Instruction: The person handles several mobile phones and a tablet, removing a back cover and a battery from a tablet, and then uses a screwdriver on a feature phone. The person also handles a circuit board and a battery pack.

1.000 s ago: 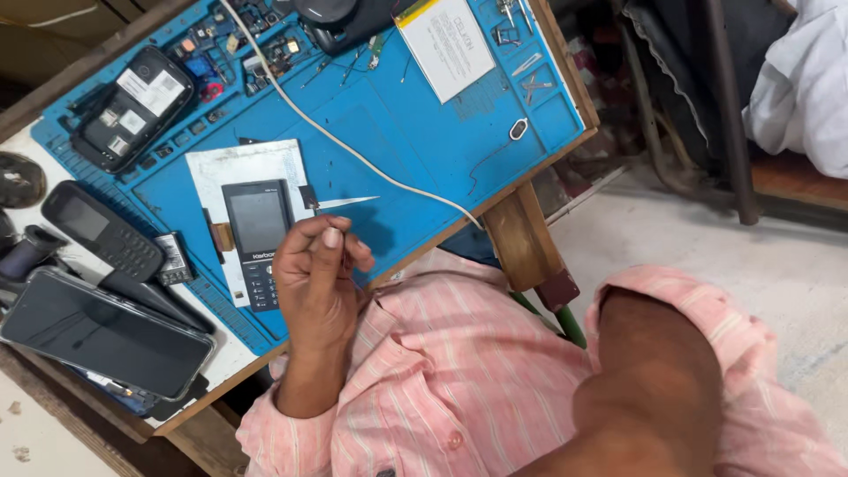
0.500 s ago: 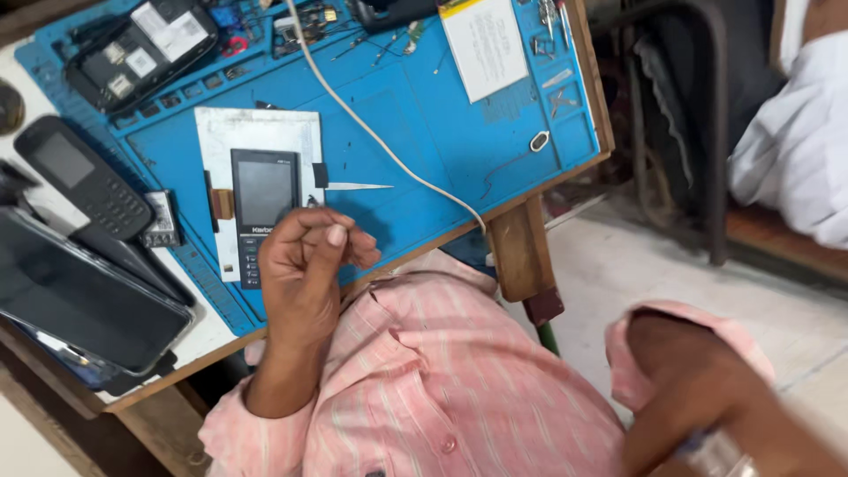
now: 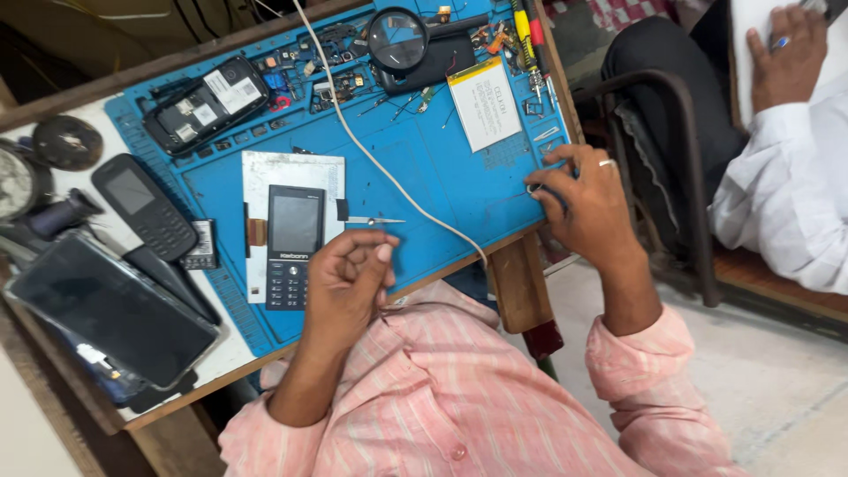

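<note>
On the table's blue repair mat (image 3: 442, 168), our left hand (image 3: 346, 281) rests beside the black keypad phone (image 3: 291, 246), fingers curled shut, empty; our right hand (image 3: 587, 205) presses the mat's edge, fingers loosely spread.

Your right hand (image 3: 587, 208) is on the bench now: a second ago only the sleeve hung out at the right, off the work, and half a second back it was coming up near the lower right corner. Now its fingers press a small dark ring-shaped piece (image 3: 548, 190) at the right edge of the blue mat (image 3: 442, 168). Your head tips back too, so more of the far side shows: a round magnifier (image 3: 399, 40) and the tools beside it. On the far right another person's hand (image 3: 791, 53) and white sleeve come into view.
</note>
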